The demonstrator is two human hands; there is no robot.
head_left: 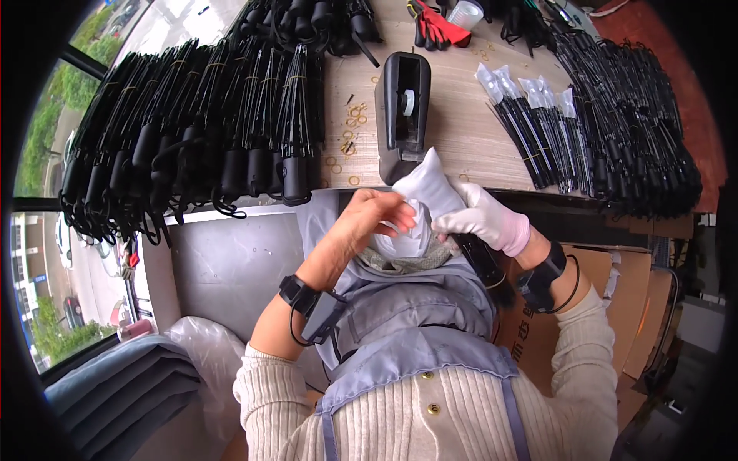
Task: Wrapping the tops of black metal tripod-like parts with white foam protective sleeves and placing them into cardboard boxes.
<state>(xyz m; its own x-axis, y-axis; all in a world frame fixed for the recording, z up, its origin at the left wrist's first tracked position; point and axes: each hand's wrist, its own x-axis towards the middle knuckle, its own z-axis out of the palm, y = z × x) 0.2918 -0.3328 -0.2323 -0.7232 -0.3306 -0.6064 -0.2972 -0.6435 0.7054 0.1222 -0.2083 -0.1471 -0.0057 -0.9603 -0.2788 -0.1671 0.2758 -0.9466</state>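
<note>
My right hand [486, 220], in a white glove, grips a black umbrella frame [484, 260] with a white wrapping [429, 187] over its upper end. The frame slants down toward my right side, and the wrapped end points up and left toward the table edge. My bare left hand [377, 215] is beside the wrapping, fingers bent and apart, with nothing visible in them. Just beyond the wrapped end stands a black tape dispenser [404, 107]. In my lap, below my hands, lies more white material [400, 242].
Black umbrella frames with handles [254, 123] are stacked along the table's left. On the right lie white-tipped frames [530, 127] and a large pile of black frames [630, 123]. Yellow rubber bands [355, 117] are scattered on the table. Red-black gloves [438, 29] lie at the back.
</note>
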